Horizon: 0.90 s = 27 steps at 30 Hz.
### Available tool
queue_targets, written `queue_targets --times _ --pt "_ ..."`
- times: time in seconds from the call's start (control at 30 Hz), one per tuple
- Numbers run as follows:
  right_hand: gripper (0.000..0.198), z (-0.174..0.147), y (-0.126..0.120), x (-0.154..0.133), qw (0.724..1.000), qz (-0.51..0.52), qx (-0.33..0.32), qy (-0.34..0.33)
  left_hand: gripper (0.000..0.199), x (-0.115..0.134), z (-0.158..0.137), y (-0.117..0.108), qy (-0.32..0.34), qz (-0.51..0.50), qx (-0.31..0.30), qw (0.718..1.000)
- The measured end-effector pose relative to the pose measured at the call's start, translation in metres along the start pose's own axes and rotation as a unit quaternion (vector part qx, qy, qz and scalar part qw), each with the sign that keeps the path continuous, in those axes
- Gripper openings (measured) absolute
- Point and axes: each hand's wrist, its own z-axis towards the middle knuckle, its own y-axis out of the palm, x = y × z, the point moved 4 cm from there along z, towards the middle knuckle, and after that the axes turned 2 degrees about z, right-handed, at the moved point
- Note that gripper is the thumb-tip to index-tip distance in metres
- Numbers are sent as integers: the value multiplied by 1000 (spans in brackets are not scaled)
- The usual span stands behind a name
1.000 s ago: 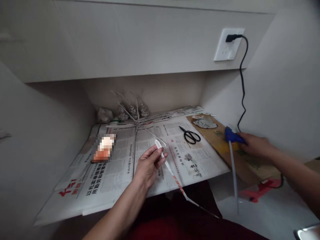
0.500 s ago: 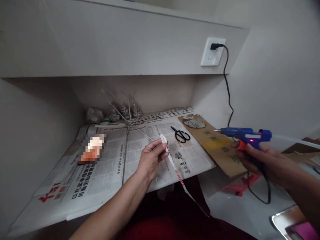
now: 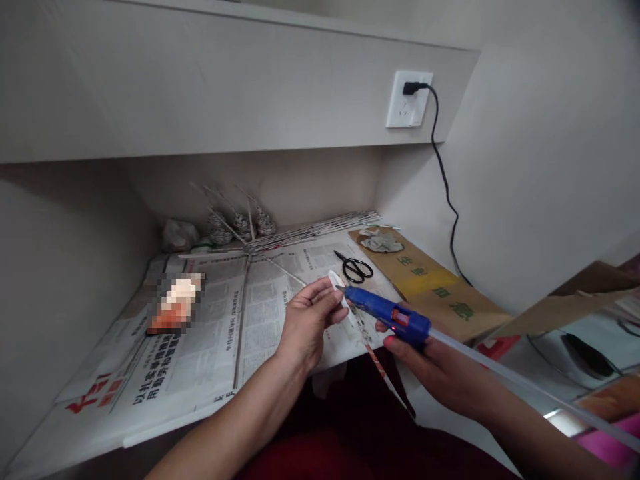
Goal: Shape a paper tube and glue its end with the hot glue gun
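Between the thumb and fingers of my left hand (image 3: 313,320) is the white end of a long rolled paper strip (image 3: 379,367), which slants down towards my lap. My right hand (image 3: 430,367) is wrapped round a blue hot glue gun (image 3: 380,311) with a small red light. Its nozzle tip is right at the white end of the strip; whether glue is coming out I cannot tell. A long translucent glue stick (image 3: 505,370) sticks out of the back of the gun. Black-handled scissors (image 3: 356,268) lie on the newspaper just beyond my left hand.
Newspaper (image 3: 200,373) covers the table. At the back stand several cone-shaped woven paper pieces (image 3: 240,225), beside a bundle of thin paper sticks (image 3: 330,227). Crumpled paper (image 3: 383,241) lies on flat cardboard (image 3: 425,283) at right. A black cord (image 3: 447,193) hangs from the wall socket (image 3: 409,100).
My right hand has brought the glue gun leftwards from beside the cardboard to the strip's white end. My left hand still pinches the strip. The view has shifted slightly.
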Motion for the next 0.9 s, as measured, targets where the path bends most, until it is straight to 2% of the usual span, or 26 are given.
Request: queue_targets --times 0.23,0.73,0.9 --pt "14 -1 5 12 1000 0 13 7 36 1 -2 0 -8 4 13 1000" --pt "10 1 3 4 1000 -15 21 9 34 -2 -1 -4 -6 -12 19 1000" --pt "17 2 2 -6 999 -22 -16 19 37 -3 -1 -6 -2 -11 21 1000"
